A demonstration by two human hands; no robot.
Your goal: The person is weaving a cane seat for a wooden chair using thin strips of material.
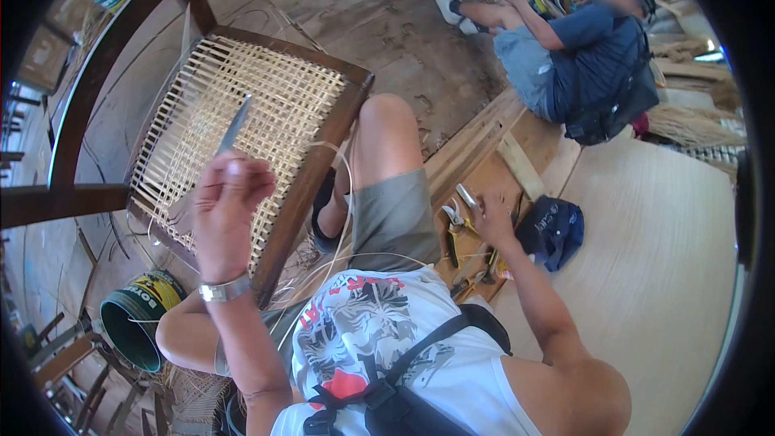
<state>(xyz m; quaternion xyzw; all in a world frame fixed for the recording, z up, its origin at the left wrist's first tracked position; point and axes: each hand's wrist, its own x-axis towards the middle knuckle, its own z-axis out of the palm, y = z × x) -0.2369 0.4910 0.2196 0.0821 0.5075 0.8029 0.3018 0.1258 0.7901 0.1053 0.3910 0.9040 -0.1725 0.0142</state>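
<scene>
My left hand (228, 198) is closed on a pointed metal blade (236, 126), its tip turned up and away over the woven cane seat (274, 85). The seat belongs to a dark wooden chair frame (311, 182) tilted in front of my knees; the cane is an open lattice on its left side. My right hand (494, 220) is closed on a short silver metal piece (466, 195) above a wooden tool box. Beside that hand lie yellow-handled cutters (454, 216). Loose cane strands (349, 169) run from the seat across my lap.
A dark blue cap (551, 232) sits right of the tools on a pale board (646, 218). At lower left a green bucket (139, 323) lies tipped. A co-worker (581, 56) sits at the far right holding long strips. The chair's back frame (77, 121) rises at left.
</scene>
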